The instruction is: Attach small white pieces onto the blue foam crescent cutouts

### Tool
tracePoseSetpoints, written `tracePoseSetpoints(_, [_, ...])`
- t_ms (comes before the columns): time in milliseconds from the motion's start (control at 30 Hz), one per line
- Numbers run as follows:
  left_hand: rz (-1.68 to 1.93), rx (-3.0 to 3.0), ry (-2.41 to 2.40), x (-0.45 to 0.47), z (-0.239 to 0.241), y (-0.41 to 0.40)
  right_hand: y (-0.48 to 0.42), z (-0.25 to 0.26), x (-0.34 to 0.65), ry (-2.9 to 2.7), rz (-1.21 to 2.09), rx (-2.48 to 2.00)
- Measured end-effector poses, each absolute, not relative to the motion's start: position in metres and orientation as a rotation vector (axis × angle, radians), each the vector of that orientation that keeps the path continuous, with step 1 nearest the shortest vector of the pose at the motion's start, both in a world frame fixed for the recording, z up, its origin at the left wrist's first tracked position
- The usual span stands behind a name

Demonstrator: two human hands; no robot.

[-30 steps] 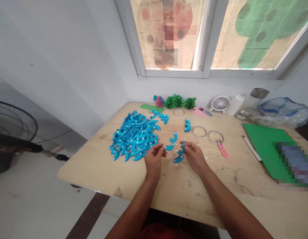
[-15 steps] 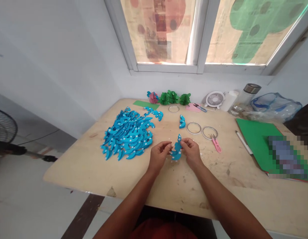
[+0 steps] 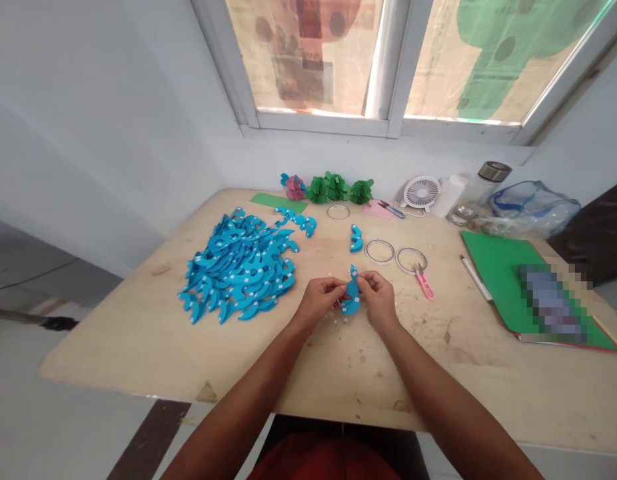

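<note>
A: Fingers?
B: Curved blue paper-like piece (image 3: pixel 353 293) is pinched by left hand (image 3: pixel 319 297) and right hand (image 3: pixel 381 299), mid-tabletop (image 3: pixel 348 373).
A: Containers?
B: Clear silver-lidded bottle (image 3: pixel 478 193) is seen near far edge; contents indiscernible.

Noted: a pale, stained wooden tabletop (image 3: pixel 358 373) carries a heap of blue cut pieces (image 3: pixel 238 267) on its left, a smaller blue cluster (image 3: pixel 302 222) behind that, and one separate blue stack (image 3: pixel 356 238) near the middle. Three narrow rings (image 3: pixel 380 263) lie farther back, pink snips (image 3: pixel 425 285) overlapping one. Along the wall stand green paper ornaments (image 3: pixel 336 189), a white fan (image 3: pixel 422 192) and a clear bottle (image 3: pixel 476 193); a green folder (image 3: pixel 498 280) and white pen (image 3: pixel 476 277) occupy the right.
</note>
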State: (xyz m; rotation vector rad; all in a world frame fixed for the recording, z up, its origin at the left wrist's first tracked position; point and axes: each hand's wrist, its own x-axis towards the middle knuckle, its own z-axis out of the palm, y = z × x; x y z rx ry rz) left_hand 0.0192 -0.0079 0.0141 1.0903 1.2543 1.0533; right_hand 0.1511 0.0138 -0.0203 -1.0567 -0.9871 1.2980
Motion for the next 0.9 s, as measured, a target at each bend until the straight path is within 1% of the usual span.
tracePoseSetpoints(500, [1.046, 1.093, 1.21, 0.0221, 0.0106, -0.0097, 0.0134, -0.0186, 0.1497, -0.991, 1.254, -1.057])
tracePoseSetpoints(900, [1.119, 1.046, 1.32, 0.0249, 0.0123, -0.0118, 0.0132, -0.0179, 0.1535, -1.078, 1.343, -1.04])
